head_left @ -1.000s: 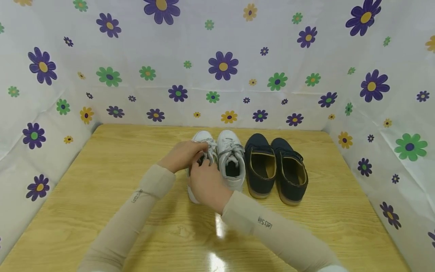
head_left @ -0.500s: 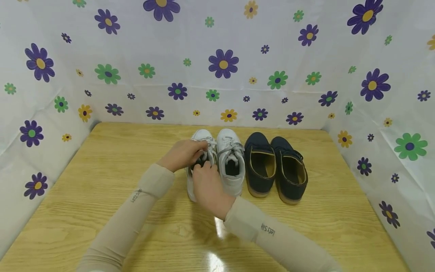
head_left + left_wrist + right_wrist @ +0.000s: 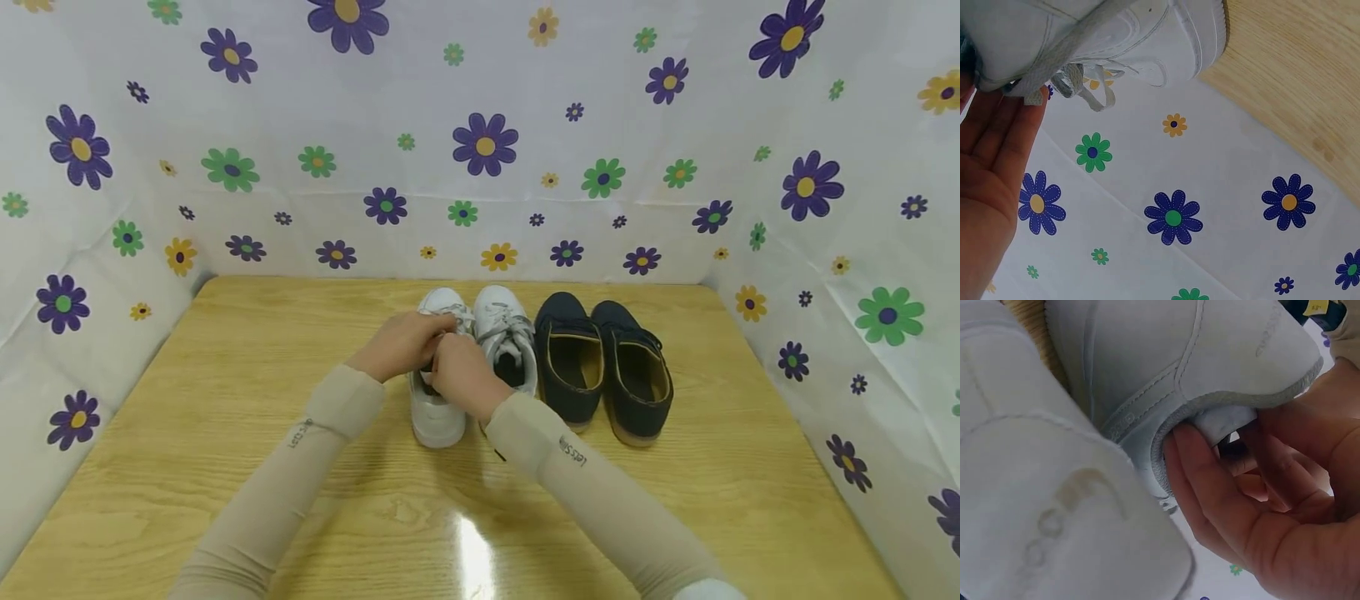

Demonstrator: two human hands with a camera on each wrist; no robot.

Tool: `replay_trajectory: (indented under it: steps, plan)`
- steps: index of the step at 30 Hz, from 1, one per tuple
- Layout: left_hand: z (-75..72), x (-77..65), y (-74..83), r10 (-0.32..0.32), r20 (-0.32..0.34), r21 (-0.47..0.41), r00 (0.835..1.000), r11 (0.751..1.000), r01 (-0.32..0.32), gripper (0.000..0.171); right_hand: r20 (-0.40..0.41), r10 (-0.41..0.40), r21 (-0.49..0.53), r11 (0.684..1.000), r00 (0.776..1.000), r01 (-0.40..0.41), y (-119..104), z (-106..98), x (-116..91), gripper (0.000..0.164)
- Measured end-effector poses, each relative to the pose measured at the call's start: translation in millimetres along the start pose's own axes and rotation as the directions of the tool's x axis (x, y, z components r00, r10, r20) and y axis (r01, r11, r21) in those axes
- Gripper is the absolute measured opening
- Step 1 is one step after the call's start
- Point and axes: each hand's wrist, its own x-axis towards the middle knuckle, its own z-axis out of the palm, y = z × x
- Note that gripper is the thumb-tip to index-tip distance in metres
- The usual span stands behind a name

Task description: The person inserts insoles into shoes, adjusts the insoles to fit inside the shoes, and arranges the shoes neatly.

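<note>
The left white sneaker (image 3: 437, 421) stands on the wood-look surface with its heel nearest me. At its laces and tongue, my left hand (image 3: 399, 343) grips the upper edge; in the left wrist view its fingers (image 3: 1013, 134) lie beneath that edge and a flat lace (image 3: 1035, 87). My right hand (image 3: 465, 372) is beside it at the opening. In the right wrist view, its fingers (image 3: 1200, 472) reach inside the collar (image 3: 1172, 419) and pinch a white flap (image 3: 1225, 422); which part of the shoe this is, I cannot tell. The hands partly hide the opening.
The right white sneaker (image 3: 498, 308) stands close beside the left one, laces tied. A pair of dark navy shoes (image 3: 566, 312) is to its right. White flowered cloth (image 3: 420, 100) borders the wooden surface (image 3: 285, 325) at back and sides.
My right hand has moved forward from the left sneaker's side to its opening, close against my left hand. More of the heel shows now. My left hand has stayed at the laces.
</note>
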Motion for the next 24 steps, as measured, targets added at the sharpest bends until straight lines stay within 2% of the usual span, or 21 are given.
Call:
replay_trajectory:
  steps: [4,10,13,17,20,24]
  plan:
    - [-0.1,2.2,1.4,-0.015,0.006,0.019,1.000,1.000,0.015,0.014,0.018,-0.016,0.031,0.999,1.000,0.016,3.1,-3.6,-1.2,0.051]
    - [-0.4,3.2,4.1,-0.024,0.016,0.028,1.000,0.999,0.024,0.012,0.092,-0.033,-0.031,0.999,0.995,0.036,7.8,-7.2,-10.1,0.021]
    - [-0.5,4.0,4.1,-0.018,0.015,0.021,1.000,1.000,0.018,0.012,0.141,-0.057,-0.082,0.994,0.988,0.069,10.1,-8.9,-10.7,0.030]
    - [-0.5,4.8,2.8,-0.012,0.015,0.023,1.000,1.000,0.011,0.012,0.209,-0.120,-0.155,0.976,0.970,0.154,12.9,-12.3,-6.7,0.046]
    - [-0.9,2.8,1.9,-0.014,0.031,0.026,0.999,1.000,0.013,0.013,0.282,-0.134,-0.163,0.969,0.950,0.185,13.1,-14.5,-2.3,0.049]
    - [-2.7,0.6,2.4,-0.020,0.035,0.031,0.999,0.999,0.019,0.012,0.359,-0.126,-0.218,0.952,0.925,0.214,11.0,-15.8,5.2,0.044]
